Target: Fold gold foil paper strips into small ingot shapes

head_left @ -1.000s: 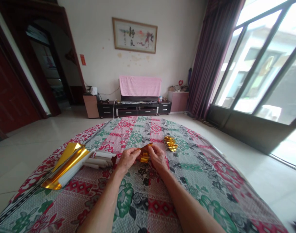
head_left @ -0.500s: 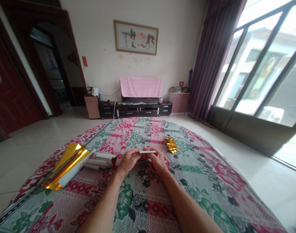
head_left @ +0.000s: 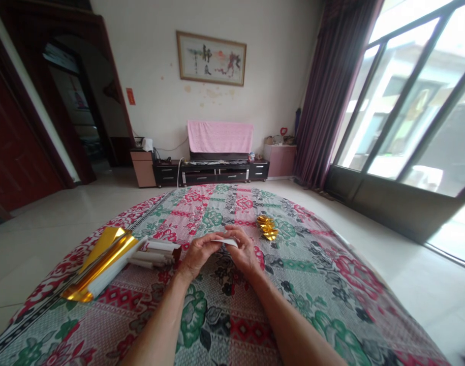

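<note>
Between my hands, above the middle of the patterned cloth, is a small folded white paper (head_left: 227, 242). My left hand (head_left: 198, 254) pinches its left end, and my right hand (head_left: 243, 250) holds the right end with the forefinger raised a little above it. Gold foil pieces (head_left: 268, 227) lie in a short row beyond my right hand. To the left rest gold foil sheets (head_left: 102, 267) with white backing, and beside them several white paper rolls (head_left: 156, 253).
The floral cloth (head_left: 293, 315) covers the round surface in front of me. Farther off stand a low black cabinet (head_left: 205, 176) and a pink cloth (head_left: 220, 136) over a screen. A purple curtain (head_left: 323, 91) hangs at the right.
The white paper has tilted and its surface now shows as a curved wedge rather than a thin flat strip. My right fingers have lifted slightly. The view has shifted a little.
</note>
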`<state>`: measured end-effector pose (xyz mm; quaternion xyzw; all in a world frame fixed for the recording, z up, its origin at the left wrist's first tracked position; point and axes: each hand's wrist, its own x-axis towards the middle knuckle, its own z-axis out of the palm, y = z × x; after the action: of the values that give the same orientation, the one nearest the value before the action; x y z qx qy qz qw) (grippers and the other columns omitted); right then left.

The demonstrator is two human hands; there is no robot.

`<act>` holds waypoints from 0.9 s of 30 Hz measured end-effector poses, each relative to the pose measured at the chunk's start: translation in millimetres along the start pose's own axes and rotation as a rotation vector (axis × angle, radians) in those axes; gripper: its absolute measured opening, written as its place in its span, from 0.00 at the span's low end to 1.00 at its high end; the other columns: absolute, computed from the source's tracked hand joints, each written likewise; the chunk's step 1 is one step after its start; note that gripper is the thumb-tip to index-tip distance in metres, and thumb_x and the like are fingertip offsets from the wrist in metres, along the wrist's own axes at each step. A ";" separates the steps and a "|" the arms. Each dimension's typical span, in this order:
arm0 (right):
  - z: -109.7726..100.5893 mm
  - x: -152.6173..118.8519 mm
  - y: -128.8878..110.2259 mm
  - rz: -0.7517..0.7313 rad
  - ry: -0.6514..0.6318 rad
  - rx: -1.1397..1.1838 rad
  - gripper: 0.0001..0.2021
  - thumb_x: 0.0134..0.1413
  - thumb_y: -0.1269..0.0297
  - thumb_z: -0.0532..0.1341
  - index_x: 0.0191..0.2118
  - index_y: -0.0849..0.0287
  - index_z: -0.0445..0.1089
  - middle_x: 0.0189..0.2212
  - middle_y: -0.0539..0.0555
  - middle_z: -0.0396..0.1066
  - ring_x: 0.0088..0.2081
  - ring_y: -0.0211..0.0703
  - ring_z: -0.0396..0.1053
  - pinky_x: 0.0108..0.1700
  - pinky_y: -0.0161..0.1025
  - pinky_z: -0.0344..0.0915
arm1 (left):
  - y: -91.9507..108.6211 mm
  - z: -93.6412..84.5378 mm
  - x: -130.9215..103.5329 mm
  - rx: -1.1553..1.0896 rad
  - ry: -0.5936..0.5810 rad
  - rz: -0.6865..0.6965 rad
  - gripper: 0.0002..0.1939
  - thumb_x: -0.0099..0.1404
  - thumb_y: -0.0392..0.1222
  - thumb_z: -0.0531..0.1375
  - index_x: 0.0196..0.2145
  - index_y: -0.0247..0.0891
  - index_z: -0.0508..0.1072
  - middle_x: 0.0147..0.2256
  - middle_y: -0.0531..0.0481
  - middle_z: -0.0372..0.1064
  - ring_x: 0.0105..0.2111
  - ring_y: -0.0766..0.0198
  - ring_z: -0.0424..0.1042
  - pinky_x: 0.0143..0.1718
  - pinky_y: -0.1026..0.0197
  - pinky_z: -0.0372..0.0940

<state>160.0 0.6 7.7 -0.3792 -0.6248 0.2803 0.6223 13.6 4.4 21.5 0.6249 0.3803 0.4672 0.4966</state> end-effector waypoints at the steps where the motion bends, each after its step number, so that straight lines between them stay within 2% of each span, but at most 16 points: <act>1: 0.7 0.1 3.7 0.013 0.034 -0.035 0.12 0.40 0.70 0.60 0.36 0.57 0.71 0.48 0.57 0.66 0.49 0.48 0.63 0.47 0.42 0.63 | -1.0 -0.1 0.5 -0.017 0.008 0.014 0.13 0.54 0.45 0.59 0.35 0.37 0.76 0.46 0.48 0.70 0.46 0.58 0.67 0.47 0.59 0.62; 3: 2.2 0.6 13.0 0.089 0.074 -0.056 0.21 0.39 0.69 0.61 0.45 0.56 0.67 0.52 0.58 0.62 0.53 0.50 0.60 0.46 0.42 0.63 | -3.5 -0.2 1.7 -0.066 0.037 0.041 0.11 0.53 0.44 0.60 0.33 0.37 0.75 0.46 0.48 0.70 0.48 0.58 0.66 0.50 0.59 0.60; 6: 4.7 1.8 24.6 0.206 0.093 0.032 0.29 0.40 0.66 0.61 0.53 0.56 0.59 0.51 0.60 0.63 0.48 0.49 0.65 0.44 0.42 0.65 | -7.2 -0.8 4.2 -0.085 0.101 0.056 0.10 0.51 0.44 0.61 0.31 0.36 0.75 0.47 0.48 0.69 0.50 0.58 0.65 0.52 0.59 0.58; 9: 6.0 2.2 23.7 0.253 0.006 0.174 0.32 0.43 0.66 0.60 0.56 0.56 0.53 0.43 0.57 0.70 0.38 0.42 0.69 0.38 0.38 0.66 | -9.7 -1.6 6.1 -0.057 0.136 0.053 0.11 0.51 0.45 0.61 0.31 0.36 0.74 0.48 0.48 0.69 0.50 0.58 0.65 0.51 0.59 0.59; 13: 3.1 0.7 12.3 0.259 -0.091 0.190 0.32 0.46 0.65 0.59 0.58 0.57 0.51 0.31 0.51 0.72 0.26 0.35 0.66 0.27 0.31 0.63 | -10.7 -2.2 5.9 -0.011 0.120 0.060 0.10 0.51 0.44 0.61 0.31 0.38 0.74 0.49 0.49 0.68 0.50 0.58 0.65 0.51 0.58 0.58; 16: -0.3 -0.1 9.0 0.233 -0.137 0.183 0.30 0.42 0.68 0.60 0.56 0.56 0.57 0.30 0.49 0.72 0.26 0.35 0.65 0.28 0.30 0.62 | -10.3 -1.9 4.7 0.112 0.078 0.071 0.08 0.52 0.42 0.59 0.31 0.40 0.75 0.49 0.51 0.68 0.49 0.60 0.65 0.52 0.58 0.58; 20: -0.9 0.6 9.6 0.247 -0.117 0.200 0.18 0.40 0.68 0.60 0.42 0.56 0.70 0.35 0.50 0.73 0.32 0.39 0.68 0.35 0.34 0.64 | -10.3 -2.7 4.4 0.194 0.046 0.096 0.09 0.53 0.40 0.58 0.32 0.40 0.75 0.49 0.51 0.68 0.50 0.61 0.65 0.53 0.59 0.57; 23: 1.5 1.1 8.0 0.279 -0.071 0.217 0.15 0.39 0.67 0.60 0.38 0.56 0.71 0.36 0.50 0.73 0.34 0.41 0.69 0.37 0.36 0.65 | -11.8 -5.1 4.9 0.116 0.040 0.105 0.09 0.52 0.38 0.57 0.32 0.40 0.75 0.48 0.51 0.69 0.50 0.61 0.65 0.52 0.60 0.57; 27: 4.2 1.0 5.3 0.274 -0.112 0.222 0.14 0.38 0.66 0.62 0.37 0.57 0.72 0.35 0.50 0.74 0.32 0.41 0.69 0.37 0.36 0.65 | -13.5 -7.8 5.1 0.030 0.072 0.072 0.09 0.52 0.37 0.55 0.31 0.39 0.74 0.44 0.51 0.72 0.47 0.61 0.68 0.51 0.60 0.59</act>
<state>156.6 4.9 3.6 -0.3735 -0.5664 0.4501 0.5806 7.3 14.3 9.9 0.6283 0.3820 0.5013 0.4561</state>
